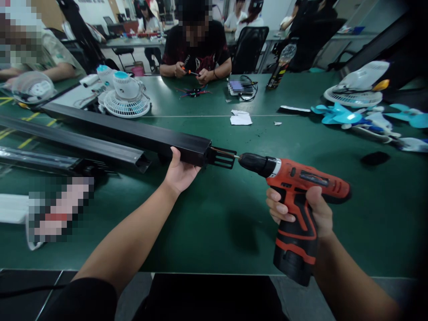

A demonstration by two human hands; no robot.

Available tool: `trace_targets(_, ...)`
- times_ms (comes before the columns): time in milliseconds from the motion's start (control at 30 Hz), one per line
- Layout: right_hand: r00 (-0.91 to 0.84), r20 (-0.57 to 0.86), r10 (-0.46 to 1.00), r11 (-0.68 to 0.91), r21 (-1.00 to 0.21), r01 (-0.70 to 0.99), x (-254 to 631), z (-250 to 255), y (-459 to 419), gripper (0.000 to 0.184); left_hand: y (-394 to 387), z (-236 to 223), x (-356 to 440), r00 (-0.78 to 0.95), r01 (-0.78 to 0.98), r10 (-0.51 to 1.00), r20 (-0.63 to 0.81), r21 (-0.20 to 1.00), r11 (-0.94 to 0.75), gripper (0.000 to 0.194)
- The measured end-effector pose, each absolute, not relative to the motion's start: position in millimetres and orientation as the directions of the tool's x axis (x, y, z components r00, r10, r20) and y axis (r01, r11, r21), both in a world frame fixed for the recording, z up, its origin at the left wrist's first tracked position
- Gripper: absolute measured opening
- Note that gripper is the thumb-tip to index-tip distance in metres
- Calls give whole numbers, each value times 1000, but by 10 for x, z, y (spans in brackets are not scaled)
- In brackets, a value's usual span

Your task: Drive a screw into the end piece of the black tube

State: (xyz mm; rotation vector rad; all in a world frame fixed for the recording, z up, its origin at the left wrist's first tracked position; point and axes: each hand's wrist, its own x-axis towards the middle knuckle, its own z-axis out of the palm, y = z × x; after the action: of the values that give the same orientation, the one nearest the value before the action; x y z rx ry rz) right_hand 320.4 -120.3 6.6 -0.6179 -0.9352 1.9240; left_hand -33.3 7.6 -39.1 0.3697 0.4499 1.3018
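My left hand (179, 171) grips the near end of a long black metal housing (133, 131) that runs away to the upper left above the green table (214, 223). A black bracket (222, 157) sticks out of that end. My right hand (301, 209) is wrapped round the grip of a red and black cordless drill (296, 196). The drill points left, and its bit tip touches the bracket.
More black rails (70, 142) lie at the left. Small white and blue fans (125, 96) and fan parts (354, 116) sit on the far side, with paper scraps (240, 118) between. A person in a black shirt (197, 49) works opposite; others sit behind.
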Motion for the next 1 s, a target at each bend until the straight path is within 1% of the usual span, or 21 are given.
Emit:
trace_targets(133, -458, -80, 885, -324, -813, -484, 3243, 35, -1198, 71, 86, -421, -352, 224, -841, 970, -95, 484, 242, 91)
trace_targets(300, -434, -43, 900, -278, -825, -493, 3242, 34, -1192, 66, 76, -408, -338, 208, -836, 975, -83, 502, 221, 92)
trace_targets(400, -460, -33, 888, -281, -830, -482, 3214, 54, -1190, 66, 80, -418, -344, 222, -845, 972, -83, 482, 234, 90)
trace_targets(567, -475, -26, 880, -284, -829, -481, 3170, 92, -1199, 66, 84, -431, -361, 247, -852, 967, -69, 461, 250, 93)
trace_targets(667, -460, -35, 887, -283, -828, -483, 3170, 99, -1204, 66, 66, -388, -323, 209, -837, 973, -98, 497, 229, 90)
trace_targets(733, -445, -38, 895, -277, -829, -486, 3178, 98, -1206, 65, 54, -354, -287, 158, -823, 980, -123, 532, 200, 92)
trace_targets(833, -448, -42, 893, -283, -826, -488, 3189, 97, -1205, 66, 49, -333, -258, 138, -813, 980, -142, 550, 194, 92)
trace_targets(900, -449, -56, 892, -297, -821, -487, 3194, 96, -1204, 66, 57, -349, -265, 148, -820, 979, -140, 536, 201, 91)
trace_targets(1000, -443, -55, 895, -293, -820, -491, 3199, 92, -1204, 66, 72, -391, -296, 190, -849, 975, -111, 480, 220, 90)
